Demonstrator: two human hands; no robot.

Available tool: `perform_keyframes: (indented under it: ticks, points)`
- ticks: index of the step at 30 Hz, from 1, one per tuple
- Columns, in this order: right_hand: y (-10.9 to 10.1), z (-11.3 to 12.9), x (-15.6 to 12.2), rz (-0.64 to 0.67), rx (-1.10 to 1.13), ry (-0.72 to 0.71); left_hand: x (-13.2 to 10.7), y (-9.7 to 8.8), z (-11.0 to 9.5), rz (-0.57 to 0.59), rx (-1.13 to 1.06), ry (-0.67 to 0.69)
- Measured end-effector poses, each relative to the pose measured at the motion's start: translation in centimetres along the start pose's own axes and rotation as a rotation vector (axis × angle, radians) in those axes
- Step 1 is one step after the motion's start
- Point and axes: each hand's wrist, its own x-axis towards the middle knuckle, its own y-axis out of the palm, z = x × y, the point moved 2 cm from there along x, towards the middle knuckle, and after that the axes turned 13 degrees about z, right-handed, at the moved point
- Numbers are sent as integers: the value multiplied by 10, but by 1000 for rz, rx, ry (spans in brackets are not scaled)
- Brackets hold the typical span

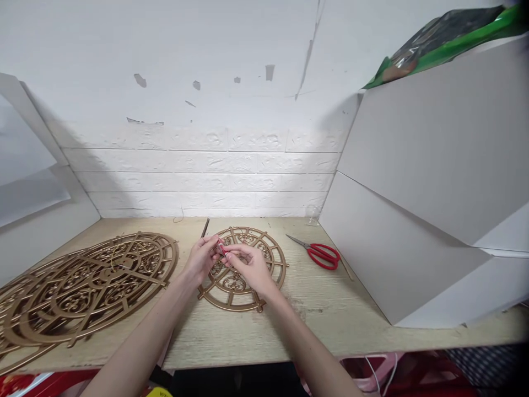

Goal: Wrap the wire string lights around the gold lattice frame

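Observation:
A round gold openwork ornament (243,306) lies flat on the table, with both my hands over its middle. My left hand (203,257) is closed, fingertips pinching a small red and silvery piece (223,249) too small to make out exactly. From the other side, my right hand (251,266) pinches the same piece between thumb and fingers. The hands nearly touch and cover part of the ornament's centre. To their right lie scissors (324,256) with red handles, blades pointing up and left.
Several similar gold openwork discs (124,300) overlap in a pile at the left. White panels (413,165) stand to the right and left, and a white brick-pattern wall (243,162) closes the back. A thin stick (346,269) lies beside the scissors. A table seam runs left of the ornament.

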Motion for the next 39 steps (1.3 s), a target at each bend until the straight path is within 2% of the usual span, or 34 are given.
perform_keyframes:
  ticks: [7, 21, 39]
  points:
    - [0, -1, -1, 9, 12, 8, -3, 4, -6, -155, -11, 38]
    - [-1, -8, 0, 44, 21, 16, -3, 2, -2, -152, 0, 37]
    - [-4, -1, -2, 86, -77, 65, -4, 7, 2, -155, -8, 60]
